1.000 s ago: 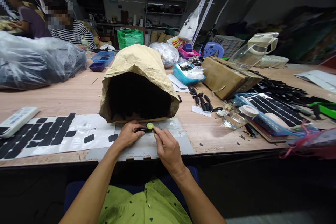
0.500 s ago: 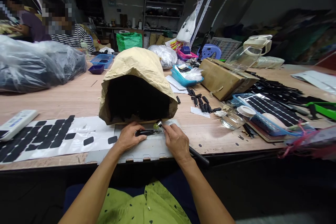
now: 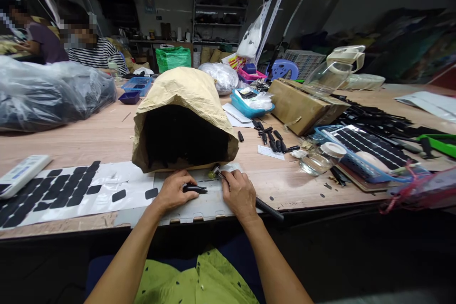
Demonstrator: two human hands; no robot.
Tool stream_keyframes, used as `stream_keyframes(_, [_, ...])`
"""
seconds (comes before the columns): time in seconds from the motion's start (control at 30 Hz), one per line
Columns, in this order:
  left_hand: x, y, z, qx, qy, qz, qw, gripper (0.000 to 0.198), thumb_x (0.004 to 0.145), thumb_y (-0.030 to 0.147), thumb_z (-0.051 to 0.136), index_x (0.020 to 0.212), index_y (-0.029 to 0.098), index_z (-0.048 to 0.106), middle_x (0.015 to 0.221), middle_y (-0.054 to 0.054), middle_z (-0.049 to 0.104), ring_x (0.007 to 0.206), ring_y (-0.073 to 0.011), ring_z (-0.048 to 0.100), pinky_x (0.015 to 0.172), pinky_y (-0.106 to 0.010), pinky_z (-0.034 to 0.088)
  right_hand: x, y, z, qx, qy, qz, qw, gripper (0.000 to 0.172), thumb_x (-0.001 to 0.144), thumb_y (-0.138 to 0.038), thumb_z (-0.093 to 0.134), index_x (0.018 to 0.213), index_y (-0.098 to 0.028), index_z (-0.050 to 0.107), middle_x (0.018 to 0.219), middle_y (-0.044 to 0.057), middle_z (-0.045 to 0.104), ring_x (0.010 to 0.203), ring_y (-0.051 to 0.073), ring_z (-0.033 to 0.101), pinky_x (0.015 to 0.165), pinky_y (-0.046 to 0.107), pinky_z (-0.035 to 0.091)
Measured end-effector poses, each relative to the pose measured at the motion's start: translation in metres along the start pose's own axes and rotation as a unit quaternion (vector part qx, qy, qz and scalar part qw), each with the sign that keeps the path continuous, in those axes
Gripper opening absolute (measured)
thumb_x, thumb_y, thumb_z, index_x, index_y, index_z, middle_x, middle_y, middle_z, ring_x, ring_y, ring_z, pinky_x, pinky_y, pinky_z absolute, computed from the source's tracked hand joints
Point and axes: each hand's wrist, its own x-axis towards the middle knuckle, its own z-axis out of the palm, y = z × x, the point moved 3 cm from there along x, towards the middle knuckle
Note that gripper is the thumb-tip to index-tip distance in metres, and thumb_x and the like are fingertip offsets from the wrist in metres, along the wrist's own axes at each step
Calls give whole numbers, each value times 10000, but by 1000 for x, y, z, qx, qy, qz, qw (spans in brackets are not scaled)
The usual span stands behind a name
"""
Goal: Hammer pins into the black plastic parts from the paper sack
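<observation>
My left hand (image 3: 174, 191) is closed on a small black tube-like piece (image 3: 195, 189), its free end pointing right over a grey board (image 3: 199, 211). My right hand (image 3: 240, 193) is closed around a hammer (image 3: 215, 170); its metal head with a yellow-green patch shows left of the fingers, and the black grip (image 3: 270, 209) sticks out behind the hand. Just beyond both hands, a large brown paper bag (image 3: 188, 83) lies with its dark mouth facing me; what it holds is too dark to make out.
White sheets with black rounded stickers (image 3: 71, 185) lie left, beside a white box (image 3: 24, 175). Several black pieces (image 3: 272, 140), a glass jar (image 3: 317, 161), a blue basket (image 3: 356, 152) and a cardboard box (image 3: 302, 107) are on the right. Two people sit at the far left.
My left hand has drawn the black piece slightly toward me, away from the hammer head. The hammer stays in my right hand, and the view has shifted a little.
</observation>
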Motion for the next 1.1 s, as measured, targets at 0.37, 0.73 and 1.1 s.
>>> stream_keyframes(0.37, [-1, 2, -3, -14, 4, -11, 1000, 137, 660, 207, 714, 794, 207, 690, 866, -5, 634, 850, -183, 571, 765, -285, 408, 0, -2, -3, -8, 7, 13, 1000, 134, 875, -275, 575, 861, -184, 672, 859, 47, 610, 825, 180, 482, 730, 291, 314])
stream_keyframes(0.73, [-1, 1, -1, -8, 9, -10, 1000, 125, 661, 221, 705, 784, 204, 686, 864, -13, 641, 853, -190, 572, 776, -287, 412, -5, 0, -4, -58, 12, 83, 995, 125, 873, -266, 604, 933, -209, 699, 840, 39, 602, 810, 184, 480, 679, 299, 269])
stream_keyframes(1.1, [0, 2, -5, -76, 0, -23, 997, 152, 685, 286, 721, 804, 194, 697, 854, -29, 628, 836, -193, 561, 763, -300, 417, -4, 1, -2, -70, 6, 90, 993, 182, 882, -243, 599, 1038, -225, 690, 893, 44, 596, 811, 179, 460, 669, 306, 264])
